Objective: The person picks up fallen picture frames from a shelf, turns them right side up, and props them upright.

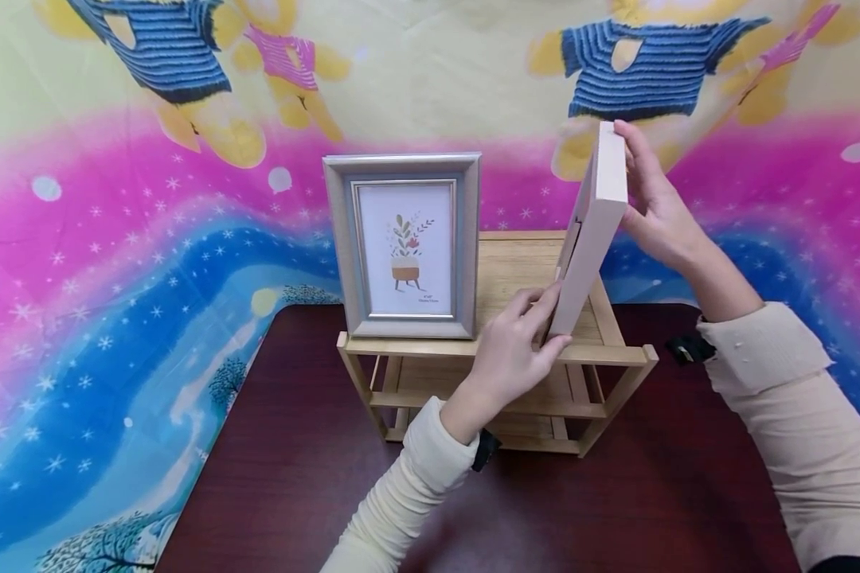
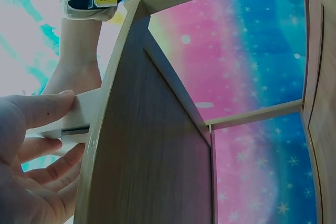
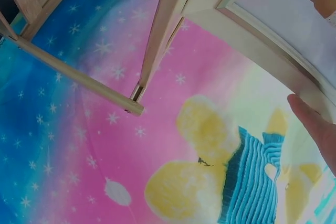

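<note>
Shelf (image 1: 437, 347), tiered, light wood, stands on a dark red-brown table (image 1: 272, 477) in the head view. Silver-grey picture frame with plant print (image 1: 408, 247) stands at the shelf's top left. Pale rectangular picture frame (image 1: 593, 239) is edge-on at the shelf's top right: left hand (image 1: 512, 350) pinches its lower part, right hand (image 1: 655, 203) grips its upper part. Left wrist view: thumb and fingers nearly closed about the pale frame, beside the shelf top. Right wrist view: one finger visible at its edge; remaining fingers cannot be determined.

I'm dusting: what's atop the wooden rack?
A silver frame stands there; left hand and right hand hold a pale frame. Board shows between frames; behind them it's hidden.
</note>
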Motion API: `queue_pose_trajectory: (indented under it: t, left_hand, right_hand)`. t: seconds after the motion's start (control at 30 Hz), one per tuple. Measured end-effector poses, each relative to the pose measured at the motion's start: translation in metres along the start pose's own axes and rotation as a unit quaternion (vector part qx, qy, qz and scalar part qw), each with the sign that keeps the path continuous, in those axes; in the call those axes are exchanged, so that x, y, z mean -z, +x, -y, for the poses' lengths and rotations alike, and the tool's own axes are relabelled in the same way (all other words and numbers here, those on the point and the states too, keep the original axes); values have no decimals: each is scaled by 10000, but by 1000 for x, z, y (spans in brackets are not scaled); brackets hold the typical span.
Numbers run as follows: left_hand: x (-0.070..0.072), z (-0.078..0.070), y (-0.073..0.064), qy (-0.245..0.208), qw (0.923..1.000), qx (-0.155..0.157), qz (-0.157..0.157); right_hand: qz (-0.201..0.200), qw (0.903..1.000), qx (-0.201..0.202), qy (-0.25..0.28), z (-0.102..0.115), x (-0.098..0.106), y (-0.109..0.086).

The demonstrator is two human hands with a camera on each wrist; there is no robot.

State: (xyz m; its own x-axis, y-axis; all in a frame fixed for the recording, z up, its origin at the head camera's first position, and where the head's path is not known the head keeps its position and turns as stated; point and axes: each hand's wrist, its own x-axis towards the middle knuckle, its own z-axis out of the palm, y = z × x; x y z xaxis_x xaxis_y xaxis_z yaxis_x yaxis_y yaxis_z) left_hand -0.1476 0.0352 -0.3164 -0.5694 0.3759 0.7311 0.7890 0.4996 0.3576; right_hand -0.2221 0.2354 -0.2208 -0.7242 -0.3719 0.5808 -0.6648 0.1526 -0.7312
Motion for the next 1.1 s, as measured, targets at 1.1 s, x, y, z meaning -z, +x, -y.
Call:
queue_pose_trajectory:
  t: [1.1]
  left_hand:
    - [-12,-11,-6,462,9968,18,-647]
  right_hand:
    - [360,9938,1035,-209,13,-13,2]
